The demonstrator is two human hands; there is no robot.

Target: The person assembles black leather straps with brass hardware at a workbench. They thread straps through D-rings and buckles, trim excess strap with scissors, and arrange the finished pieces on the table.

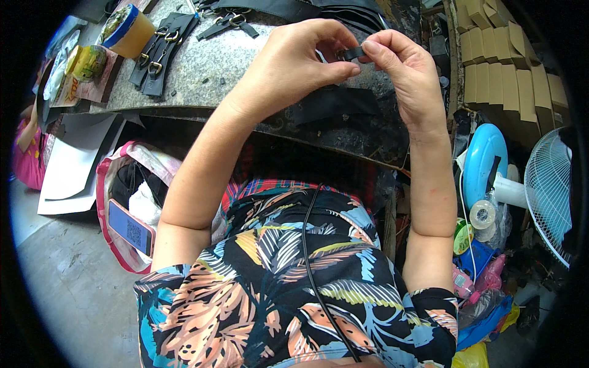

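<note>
Above the workbench [202, 73], a short black strap [352, 54], which looks like leather, stretches between my two hands. My right hand [405, 70] pinches its right end between thumb and fingertips. My left hand [294, 61] curls around the other end; the fingers hide most of what lies inside the grip. Below the hands a flat black piece [334, 104] rests on the dark part of the bench. Left of my left hand lie black straps with metal buckles [161, 55], and another buckled strap piece [236, 23] is farther back.
Black strips [350, 13] are heaped at the back. A blue-rimmed tub [130, 30] stands at the bench's left end. Cardboard boxes [506, 67] are stacked at right above a fan [546, 190]. A bag [113, 242] with a phone [130, 227] is by my left arm.
</note>
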